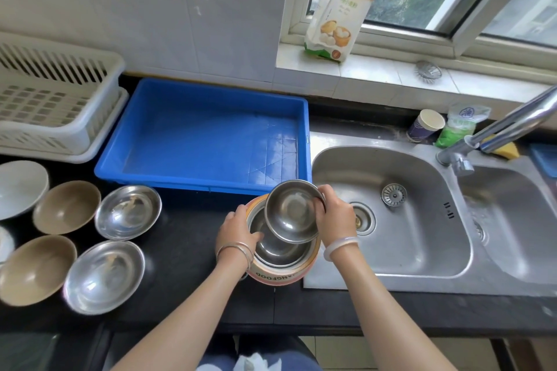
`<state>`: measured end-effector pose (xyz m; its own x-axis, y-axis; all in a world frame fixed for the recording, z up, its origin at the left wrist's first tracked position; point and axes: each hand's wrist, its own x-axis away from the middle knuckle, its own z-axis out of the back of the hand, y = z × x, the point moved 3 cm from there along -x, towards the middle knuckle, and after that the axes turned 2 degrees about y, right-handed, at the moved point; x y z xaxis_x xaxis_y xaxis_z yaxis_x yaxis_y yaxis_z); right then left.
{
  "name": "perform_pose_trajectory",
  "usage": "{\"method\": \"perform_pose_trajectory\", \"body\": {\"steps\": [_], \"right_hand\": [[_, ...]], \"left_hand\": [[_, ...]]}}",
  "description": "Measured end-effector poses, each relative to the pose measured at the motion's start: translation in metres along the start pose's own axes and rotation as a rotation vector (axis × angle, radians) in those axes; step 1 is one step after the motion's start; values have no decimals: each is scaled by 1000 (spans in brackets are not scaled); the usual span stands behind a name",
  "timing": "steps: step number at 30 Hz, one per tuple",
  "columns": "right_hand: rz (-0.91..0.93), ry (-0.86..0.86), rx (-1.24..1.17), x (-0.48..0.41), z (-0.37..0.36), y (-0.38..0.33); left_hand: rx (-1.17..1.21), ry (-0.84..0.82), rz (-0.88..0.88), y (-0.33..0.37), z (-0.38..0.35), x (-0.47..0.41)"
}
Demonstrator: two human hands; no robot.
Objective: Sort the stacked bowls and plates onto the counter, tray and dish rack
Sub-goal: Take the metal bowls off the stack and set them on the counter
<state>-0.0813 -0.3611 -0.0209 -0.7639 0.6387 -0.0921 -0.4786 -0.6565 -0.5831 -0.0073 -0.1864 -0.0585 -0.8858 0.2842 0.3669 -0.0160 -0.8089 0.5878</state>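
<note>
A small steel bowl [291, 214] is tilted up above the stack, held at its right rim by my right hand [333, 215]. Below it sits another steel bowl [280, 250] nested inside an orange-rimmed bowl [280, 278] with lettering. My left hand [236, 230] grips the left rim of that stack. On the black counter [187, 250] to the left lie two steel bowls [128, 212] [104, 277], two tan bowls [66, 206] [36, 269] and a white bowl [19, 187]. The blue tray [208, 135] and the white dish rack [54, 102] hold nothing.
A double steel sink [391, 211] with a faucet [497, 132] lies right of the stack. A paper cup [425, 125] and green bag [461, 126] stand behind it. A flour bag [340, 12] leans on the window sill.
</note>
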Motion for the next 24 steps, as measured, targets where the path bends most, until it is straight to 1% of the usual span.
{"method": "perform_pose_trajectory", "body": {"steps": [4,11,14,18,21,24], "right_hand": [[-9,18,-24,2,2,1],[-60,51,-29,3,8,9],[-81,63,-55,0,15,11],[-70,50,-91,-2,21,7],[-75,44,-136,-3,26,0],[-100,53,-232,-6,34,-10]], "left_hand": [[-78,70,-8,7,1,1],[-120,52,-46,11,2,-1],[-104,72,-59,14,6,5],[-78,233,-136,20,16,10],[-22,246,-121,24,24,9],[55,268,-96,23,38,10]]}}
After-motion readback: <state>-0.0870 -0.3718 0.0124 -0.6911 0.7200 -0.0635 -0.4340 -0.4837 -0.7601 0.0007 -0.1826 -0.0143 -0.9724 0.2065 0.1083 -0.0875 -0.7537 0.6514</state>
